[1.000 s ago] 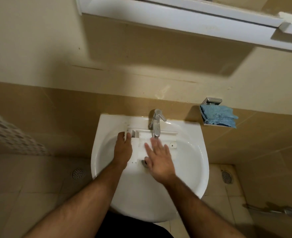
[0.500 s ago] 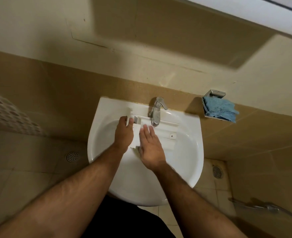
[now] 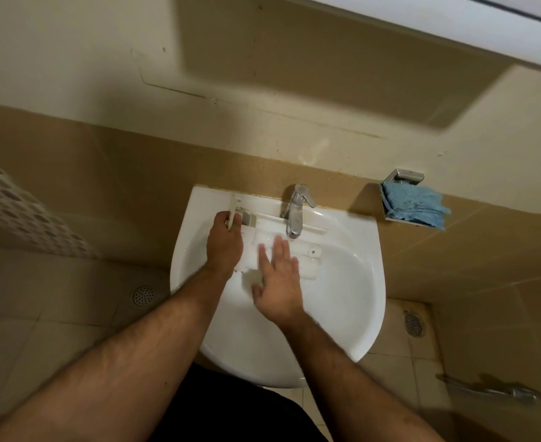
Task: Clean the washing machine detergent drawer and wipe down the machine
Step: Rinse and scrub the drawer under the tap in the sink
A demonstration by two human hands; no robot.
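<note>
Since half a second ago the right hand (image 3: 277, 282) has slid back toward the near side of the drawer, its fingers no longer reaching up close to the tap, while the left hand (image 3: 224, 245) is staying where it was at the drawer's left end. In the head view, the white detergent drawer (image 3: 294, 250) is lying across the far part of the white sink (image 3: 358, 298), under the chrome tap (image 3: 295, 210), with its front panel sticking up at the left, near the sink's far left corner. The left hand is gripping that left end, fingers curled over the panel. The right hand is lying flat and relaxed on the drawer's middle, fingers straight and spread, holding nothing. Whether water is running from the tap is too hard to tell. To the right of the sink, a blue cloth (image 3: 414, 205) is sitting on a small metal holder (image 3: 404, 177) fixed to the tan wall tiles. A floor drain (image 3: 143, 295) is showing on the left and another drain (image 3: 415, 325) on the right, both on the tiled floor.
</note>
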